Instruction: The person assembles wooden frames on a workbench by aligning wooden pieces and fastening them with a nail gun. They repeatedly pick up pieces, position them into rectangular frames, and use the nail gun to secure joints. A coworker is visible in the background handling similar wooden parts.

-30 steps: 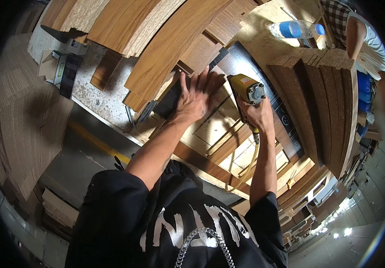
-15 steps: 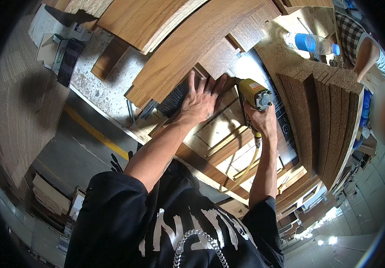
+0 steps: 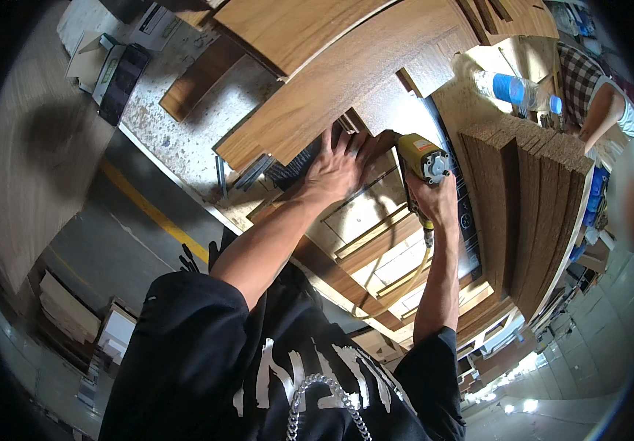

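One bottle [image 3: 510, 89], stacked boards [image 3: 549, 202] right of hands [image 3: 337, 175].

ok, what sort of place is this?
Probably a woodworking or furniture workshop: the right hand grips a yellow nailer-like tool, stacked brown boards stand to the right, and a yellow line marks the grey floor.

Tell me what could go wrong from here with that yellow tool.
The left hand lies spread close to the front of the yellow tool, so a slip might injure it. The hose trails over wooden strips and could snag, tugging at the right hand's grip.
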A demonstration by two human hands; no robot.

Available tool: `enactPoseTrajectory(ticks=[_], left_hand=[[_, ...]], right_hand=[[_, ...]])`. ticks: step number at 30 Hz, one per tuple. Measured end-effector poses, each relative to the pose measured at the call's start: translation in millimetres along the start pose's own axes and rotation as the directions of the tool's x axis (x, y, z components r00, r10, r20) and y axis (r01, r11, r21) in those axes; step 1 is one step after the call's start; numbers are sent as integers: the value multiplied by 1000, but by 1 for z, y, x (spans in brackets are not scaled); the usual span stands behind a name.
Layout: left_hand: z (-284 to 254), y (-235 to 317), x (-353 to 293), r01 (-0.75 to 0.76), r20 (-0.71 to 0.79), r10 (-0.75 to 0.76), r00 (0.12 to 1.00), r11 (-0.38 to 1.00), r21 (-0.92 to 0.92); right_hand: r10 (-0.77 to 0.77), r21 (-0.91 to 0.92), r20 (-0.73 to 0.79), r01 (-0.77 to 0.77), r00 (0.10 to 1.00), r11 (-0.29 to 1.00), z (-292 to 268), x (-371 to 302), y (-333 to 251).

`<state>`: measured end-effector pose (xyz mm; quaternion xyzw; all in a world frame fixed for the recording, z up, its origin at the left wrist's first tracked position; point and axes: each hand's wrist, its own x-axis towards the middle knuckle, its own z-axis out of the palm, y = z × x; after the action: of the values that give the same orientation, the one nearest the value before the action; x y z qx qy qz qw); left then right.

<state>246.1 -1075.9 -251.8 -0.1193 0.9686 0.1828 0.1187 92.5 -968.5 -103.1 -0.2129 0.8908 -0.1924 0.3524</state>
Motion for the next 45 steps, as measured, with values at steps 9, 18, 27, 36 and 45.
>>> enactPoseTrajectory(ticks=[9,18,27,36,45], left_hand=[[-14,-2,5,-57,399,1,917,990,128],[-6,-1,1,4,-31,-5,1000,1000,-23],[-40,0,-4,20,-131,-30,991,997,-73],[-15,6,3,-2,-293,20,956,998,62],[9,2,-10,-104,-375,184,909,969,225]], right_hand=[[1,-22,2,-1,1000,1000,6,16,-13],[-16,-10,-26,16,1000,1000,11,5,-20],[385,197,-167,-352,908,915,69,-173,34],[750,709,-192,-438,633,552,206,-389,99],[795,842,-266,-270,545,467,219,-494,255]])
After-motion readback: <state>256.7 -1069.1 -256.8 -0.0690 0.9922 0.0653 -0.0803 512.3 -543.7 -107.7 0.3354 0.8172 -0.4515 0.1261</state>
